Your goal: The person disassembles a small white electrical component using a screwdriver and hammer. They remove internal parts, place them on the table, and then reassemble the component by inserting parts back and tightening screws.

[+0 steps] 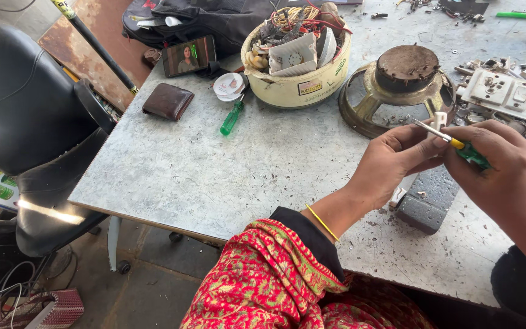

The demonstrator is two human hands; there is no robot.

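Head view of a repair bench, seen from above the worker's hands. The left hand (397, 159) was closed around a small white plastic fitting (440, 119), its fingers curled so that the part stood clear of the palm, above the right side of the bench (214, 176). The right hand (509, 176) was closed on the green handle of a screwdriver (458, 144), whose thin metal shaft pointed up and to the left and met the fitting at its tip; holding the part in the air in this way appeared to let the blade be lined up with it by eye. Whether the tip sat in a screw head could not be told.

Below the hands lay a dark grey block (428, 200), just beside the bench's near edge. Behind them rested a rusted speaker frame (397, 88) with its magnet uppermost, and to its right a white switch plate (509, 94) among loose scraps. A cream tub (296, 76) filled with wires and salvaged parts stood further back, near a second green screwdriver (232, 117), a roll of white tape (229, 86), a brown wallet (168, 101) and a propped phone (189, 56) with a lit screen.

The bench top was a worn, scratched grey sheet littered with chips and dust. To the left stood a black chair (31, 122); the floor below was bare and dusty, with cables trailing at the lower left.
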